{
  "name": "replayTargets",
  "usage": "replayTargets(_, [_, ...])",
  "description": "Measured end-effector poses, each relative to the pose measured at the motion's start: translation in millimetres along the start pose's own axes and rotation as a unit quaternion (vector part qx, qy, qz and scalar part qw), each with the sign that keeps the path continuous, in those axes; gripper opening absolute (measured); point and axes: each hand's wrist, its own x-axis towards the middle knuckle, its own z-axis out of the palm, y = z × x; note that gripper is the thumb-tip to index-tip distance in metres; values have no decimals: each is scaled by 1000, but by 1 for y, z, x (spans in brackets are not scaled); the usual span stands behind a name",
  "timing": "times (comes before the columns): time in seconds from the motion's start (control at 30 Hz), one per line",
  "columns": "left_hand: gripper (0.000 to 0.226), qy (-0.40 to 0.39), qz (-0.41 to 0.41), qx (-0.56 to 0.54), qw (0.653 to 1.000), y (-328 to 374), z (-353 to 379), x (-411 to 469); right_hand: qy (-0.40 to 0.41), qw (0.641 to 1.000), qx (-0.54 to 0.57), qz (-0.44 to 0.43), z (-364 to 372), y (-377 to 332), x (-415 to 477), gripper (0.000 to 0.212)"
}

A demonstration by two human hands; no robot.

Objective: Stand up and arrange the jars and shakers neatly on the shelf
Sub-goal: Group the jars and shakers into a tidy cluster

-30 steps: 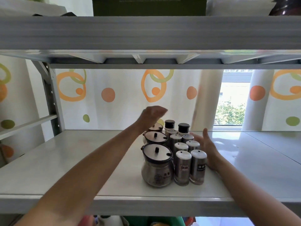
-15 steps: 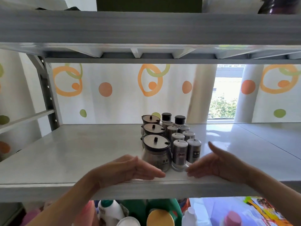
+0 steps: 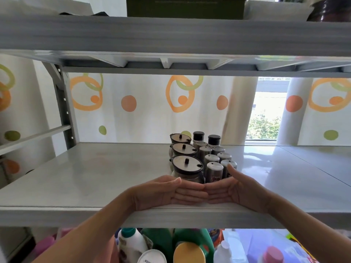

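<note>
On the grey shelf three glass jars with dark lids stand in a column; the nearest jar is at the front. To their right, several steel shakers stand upright in two rows, with two black-capped shakers at the back. My left hand and my right hand lie on edge on the shelf in front of the group, fingers straight, fingertips meeting. They form a wall against the front jar and front shakers. My right thumb touches the front right shaker.
An upper shelf hangs close above, carrying a dark green box. A metal upright stands at the left. Bottles and detergent containers crowd the level below. Behind the shelf hang a patterned curtain and a window gap.
Both hands have come down from beside the group to the shelf's front, then closed together until the fingertips meet in front of the jar and shakers.
</note>
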Motion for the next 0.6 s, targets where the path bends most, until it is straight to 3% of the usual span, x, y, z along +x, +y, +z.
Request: replayTargets(0.6, [61, 25, -23, -78, 996, 2, -10, 6, 39, 999, 25, -4, 2, -2, 8, 77])
